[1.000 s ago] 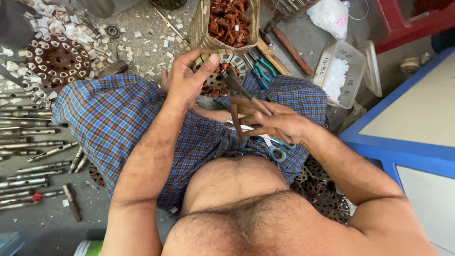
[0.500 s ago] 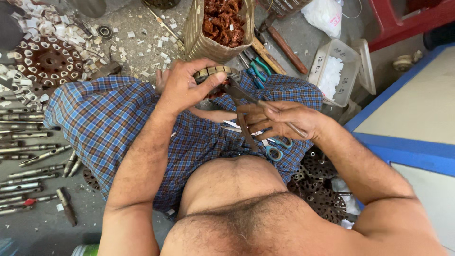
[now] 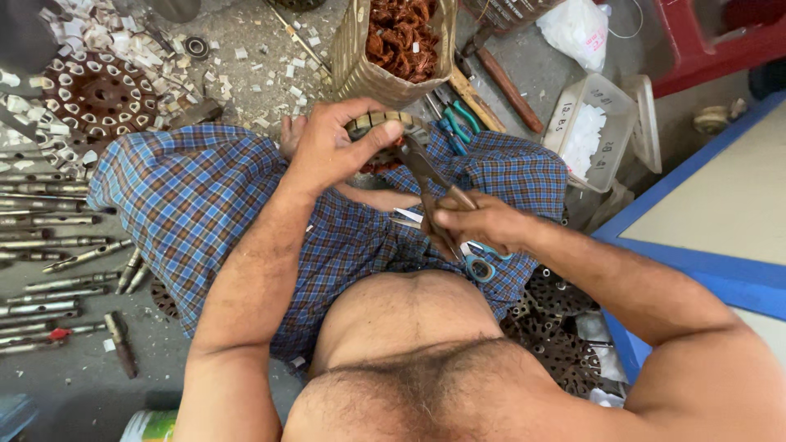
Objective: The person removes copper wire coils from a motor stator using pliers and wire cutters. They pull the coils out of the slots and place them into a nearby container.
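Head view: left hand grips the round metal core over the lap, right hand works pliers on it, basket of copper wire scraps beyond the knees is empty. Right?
Not quite. In the head view the woven basket is not empty: it is full of reddish copper wire scraps. The rest holds: the left hand grips the round metal core over the lap, and the right hand works the pliers on it.

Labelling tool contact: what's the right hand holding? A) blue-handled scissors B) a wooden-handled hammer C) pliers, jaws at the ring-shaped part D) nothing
C: the right hand grips pliers whose jaws reach the ring held in the left hand; the scissors lie on the lap.
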